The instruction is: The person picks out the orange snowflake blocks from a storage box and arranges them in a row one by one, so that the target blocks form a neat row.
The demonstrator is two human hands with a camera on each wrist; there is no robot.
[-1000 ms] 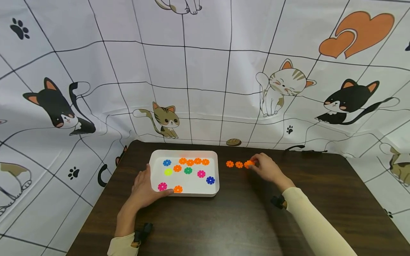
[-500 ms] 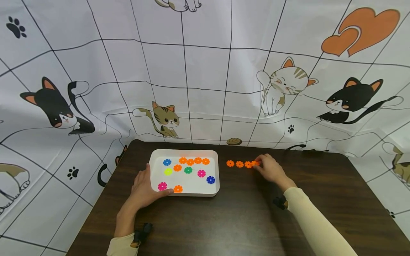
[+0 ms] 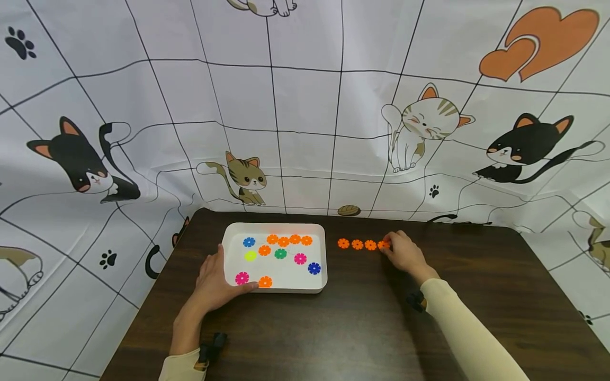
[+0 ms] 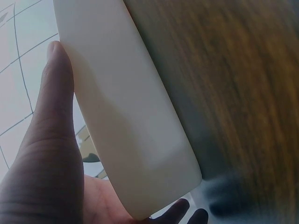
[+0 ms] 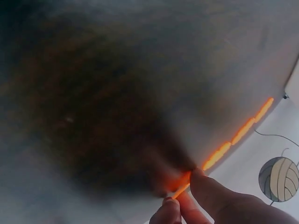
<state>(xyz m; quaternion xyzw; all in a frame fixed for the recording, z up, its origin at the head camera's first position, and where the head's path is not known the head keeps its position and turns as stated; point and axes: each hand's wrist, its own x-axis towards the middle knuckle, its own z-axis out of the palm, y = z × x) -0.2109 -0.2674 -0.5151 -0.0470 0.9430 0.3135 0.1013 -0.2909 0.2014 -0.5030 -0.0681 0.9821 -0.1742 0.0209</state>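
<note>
My right hand pinches an orange notched, flower-shaped plastic disc between thumb and fingers, at the right end of a row. Several like orange discs lie to its left on the dark table; the right wrist view shows the held disc tilted, its edge towards the camera. With my left hand I grip the near left corner of a white tray. The thumb lies along the tray's front rim; the other fingers go round its left side.
Inside the tray lie more discs: several orange ones, blue, yellow, green, pink and dark blue. Behind the dark wooden table hangs a white cloth printed with cats.
My right hand has moved slightly right, from the third to the fourth orange disc of the row. The left hand and tray stay put.
</note>
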